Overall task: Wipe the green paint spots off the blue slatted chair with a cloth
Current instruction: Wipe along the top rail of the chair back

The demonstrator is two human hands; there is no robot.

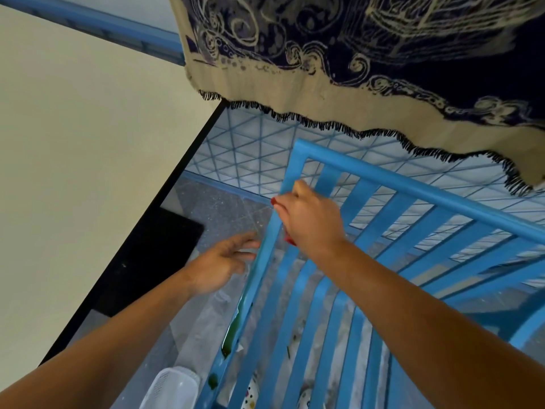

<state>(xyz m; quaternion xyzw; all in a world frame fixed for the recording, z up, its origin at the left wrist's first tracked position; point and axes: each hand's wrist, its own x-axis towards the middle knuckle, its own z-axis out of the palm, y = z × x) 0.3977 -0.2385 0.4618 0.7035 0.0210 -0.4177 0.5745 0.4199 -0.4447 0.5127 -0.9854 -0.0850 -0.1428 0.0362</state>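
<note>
The blue slatted chair (pixel 392 219) fills the lower right. Its left side rail carries a long green paint streak (pixel 232 332) and, lower down, a green spot (pixel 213 380). Small dark flecks mark the seat slats. My right hand (pixel 306 222) is curled around a red cloth (pixel 275 201) and presses it against the upper part of the chair's left rail; most of the cloth is hidden under the hand. My left hand (pixel 227 259) is just left of that rail with its fingers stretched out, the fingertips at the rail's edge, and it holds nothing.
A fringed dark-blue and beige patterned fabric (pixel 368 69) hangs over the chair's back. A white plastic container (pixel 174 389) stands on the grey floor by the rail's lower end. A black mat (pixel 153 258) lies at the foot of the cream wall on the left.
</note>
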